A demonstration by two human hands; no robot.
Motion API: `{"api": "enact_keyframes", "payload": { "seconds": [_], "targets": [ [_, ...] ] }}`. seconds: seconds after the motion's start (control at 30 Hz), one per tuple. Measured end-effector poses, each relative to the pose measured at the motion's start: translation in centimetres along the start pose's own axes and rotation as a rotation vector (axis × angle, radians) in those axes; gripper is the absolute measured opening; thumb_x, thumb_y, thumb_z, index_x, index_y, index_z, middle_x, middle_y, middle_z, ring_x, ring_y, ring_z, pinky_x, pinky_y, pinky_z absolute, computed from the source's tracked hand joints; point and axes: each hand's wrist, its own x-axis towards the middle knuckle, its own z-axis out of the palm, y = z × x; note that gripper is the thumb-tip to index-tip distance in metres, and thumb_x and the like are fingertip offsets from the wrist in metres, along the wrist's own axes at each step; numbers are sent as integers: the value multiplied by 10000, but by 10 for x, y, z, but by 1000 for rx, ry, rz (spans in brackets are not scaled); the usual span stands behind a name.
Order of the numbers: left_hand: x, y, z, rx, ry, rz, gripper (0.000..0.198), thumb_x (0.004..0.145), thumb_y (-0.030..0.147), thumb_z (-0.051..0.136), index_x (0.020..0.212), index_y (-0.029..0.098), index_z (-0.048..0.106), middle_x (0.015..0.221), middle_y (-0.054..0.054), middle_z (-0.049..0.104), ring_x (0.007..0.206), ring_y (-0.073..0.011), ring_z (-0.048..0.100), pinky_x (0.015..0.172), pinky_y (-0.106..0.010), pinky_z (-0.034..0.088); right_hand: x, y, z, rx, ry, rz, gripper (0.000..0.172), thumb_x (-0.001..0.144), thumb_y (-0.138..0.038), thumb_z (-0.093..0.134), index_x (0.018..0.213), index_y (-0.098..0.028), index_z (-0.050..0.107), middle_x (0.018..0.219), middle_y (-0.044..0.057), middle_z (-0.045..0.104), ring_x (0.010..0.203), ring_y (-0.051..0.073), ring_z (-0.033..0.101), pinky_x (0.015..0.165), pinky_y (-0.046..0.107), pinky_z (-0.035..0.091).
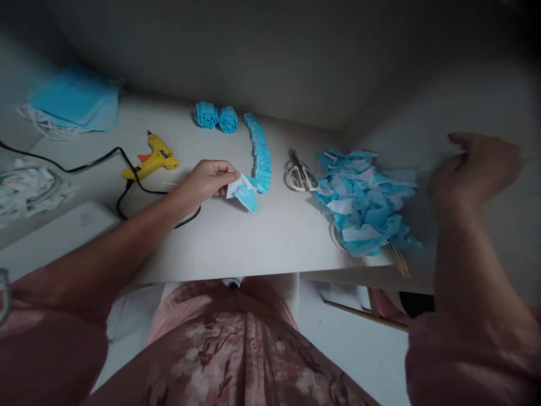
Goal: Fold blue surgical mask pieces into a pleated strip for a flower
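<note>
My left hand (209, 180) is closed in a pinch on a small blue and white folded piece (244, 193), held just above the white table (236, 237). It sits beside the lower end of a long pleated blue strip (260, 152). My right hand (477, 166) is raised at the right, blurred, fingers curled together; a thin stick-like line seems to run from it to the right edge. A heap of cut blue and white pieces (363, 206) lies between the hands, with thin wooden sticks (399, 262) poking out under it.
Two rolled blue rosettes (216, 117) rest at the back. A yellow glue gun (154, 160) with a black cord (97, 160) lies left. White scissors (299, 173) lie beside the heap. A stack of blue sheets (76, 101) sits far left.
</note>
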Motion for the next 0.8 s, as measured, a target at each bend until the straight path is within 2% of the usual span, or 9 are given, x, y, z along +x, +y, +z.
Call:
{"api": "enact_keyframes", "payload": {
  "seconds": [0.03,0.1,0.17,0.27,0.33,0.4,0.57,0.73,0.8],
  "targets": [
    [-1,1,1,-4,-1,0,188,733,319,728,677,164,637,514,25,532,468,-72,455,446,-196,304,-11,-19,-8,29,-29,34,458,790,35,593,1204,-83,750,1153,253,754,1166,368,696,978,519,493],
    [-2,3,2,-11,-1,-2,203,742,331,723,672,167,626,510,27,519,469,-72,454,449,-197,304,-42,-64,-27,294,-60,-156,354,839,-51,579,1148,-83,747,1141,203,765,1162,346,696,1032,506,489],
    [-4,4,3,-20,-4,-1,208,748,340,718,678,168,622,521,29,519,472,-71,449,455,-199,308,-80,-110,-43,598,-194,-358,269,912,-245,588,1116,-131,723,1130,170,762,1097,325,710,1005,512,506],
    [-7,6,4,-25,-17,7,219,764,359,704,694,169,620,541,30,524,481,-72,440,465,-205,314,-130,-169,-50,929,-499,-419,541,917,-450,634,1387,-201,535,1177,127,751,1094,286,704,958,483,546],
    [-8,6,5,-17,-22,21,241,780,377,693,689,171,607,546,32,518,487,-73,432,470,-209,309,-152,-196,-41,1084,-682,-354,808,850,-537,702,1524,-231,375,1183,126,748,1077,294,712,926,492,567],
    [-8,5,5,-6,-19,40,278,797,395,683,666,173,580,543,36,499,491,-73,421,475,-212,307,-163,-213,-28,1205,-812,-226,901,828,-569,713,1560,-232,311,1073,105,762,960,275,734,868,478,589],
    [-4,2,4,-9,19,84,320,825,403,653,636,182,519,553,49,441,502,-73,389,483,-214,295,-159,-218,-11,1468,-936,-50,775,894,-534,638,1546,-230,352,687,-37,626,647,181,643,696,370,595],
    [1,3,-3,-9,124,109,310,806,366,649,618,191,475,557,48,420,509,-79,385,484,-214,309,-138,-191,-26,1549,-1217,-84,673,876,-512,678,1467,-246,499,703,-35,622,596,145,591,608,313,564],
    [2,5,-6,-20,141,104,301,811,361,642,630,196,467,569,47,420,516,-84,405,496,-217,337,-122,-170,-33,1537,-1134,-52,638,843,-507,716,1414,-270,558,769,-18,664,595,142,600,617,325,572]
  ]
}}
